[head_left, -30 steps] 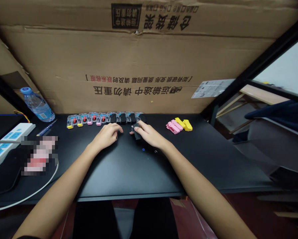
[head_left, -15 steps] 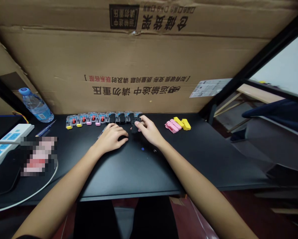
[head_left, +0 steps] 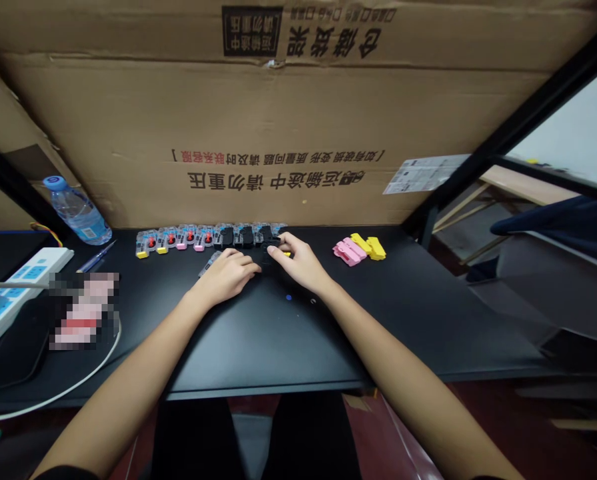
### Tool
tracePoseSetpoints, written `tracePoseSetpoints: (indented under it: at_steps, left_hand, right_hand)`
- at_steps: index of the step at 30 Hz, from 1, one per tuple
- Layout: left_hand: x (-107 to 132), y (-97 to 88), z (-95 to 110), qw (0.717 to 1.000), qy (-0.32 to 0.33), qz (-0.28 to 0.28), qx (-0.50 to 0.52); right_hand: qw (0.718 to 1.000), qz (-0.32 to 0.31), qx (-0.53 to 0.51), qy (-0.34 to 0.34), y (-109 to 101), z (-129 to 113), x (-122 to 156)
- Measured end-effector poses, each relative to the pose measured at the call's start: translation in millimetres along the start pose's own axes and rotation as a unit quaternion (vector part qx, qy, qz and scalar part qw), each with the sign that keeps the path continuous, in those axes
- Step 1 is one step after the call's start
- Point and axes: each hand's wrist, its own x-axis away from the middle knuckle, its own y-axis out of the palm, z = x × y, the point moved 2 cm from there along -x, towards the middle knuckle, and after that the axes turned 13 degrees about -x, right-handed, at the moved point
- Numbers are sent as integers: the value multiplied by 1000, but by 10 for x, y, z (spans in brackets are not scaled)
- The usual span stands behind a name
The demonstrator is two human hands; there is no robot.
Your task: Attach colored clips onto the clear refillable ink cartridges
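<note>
My right hand is closed, thumb and fingers pinching a small black plastic part. A bit of yellow shows beside its fingers. To its left, my left hand rests low over the desk with curled fingers pressed together; whatever is in them is hidden. A clear plastic piece sticks out past its far-left side. Behind both hands runs a row of clear plastic casings, some with red parts and yellow or pink ends, others with black parts inside.
Pink pieces and yellow pieces lie to the right. A blue disc and a small ring lie nearer me. At left are a water bottle, a pen and a power strip. Cardboard walls the back.
My left hand has shifted slightly right, fingers drawn closer together, baring more of the clear piece. The black part in my right hand has tilted, and yellow now shows beside those fingers.
</note>
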Motion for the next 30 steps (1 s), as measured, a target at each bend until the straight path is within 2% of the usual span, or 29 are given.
tracePoseSetpoints:
  at_steps: [3,5,10,13,16,22,30]
  left_hand:
    - [-4,0,12,1000,-4,-1,12]
    - [-9,-14,2,999,-31,19,40]
    - [-8,-96,-68,970,-136,140,144]
    - [-10,-131,-76,951,-155,185,195]
    - [-20,-142,-53,945,-147,197,215]
    - [-12,-148,-36,956,-133,198,174]
    - [-26,-158,-31,947,-110,199,226]
  right_hand:
    - [1000,1,4,2,3,3,-2]
    - [1000,6,12,-1,-3,12,-6]
    - [999,24,40,-17,-23,48,-11]
    - [999,20,45,-17,-8,71,-1]
    - [999,-2,43,-22,25,95,12]
    - [997,-65,24,-46,64,116,19]
    - [995,-81,32,-48,53,95,29]
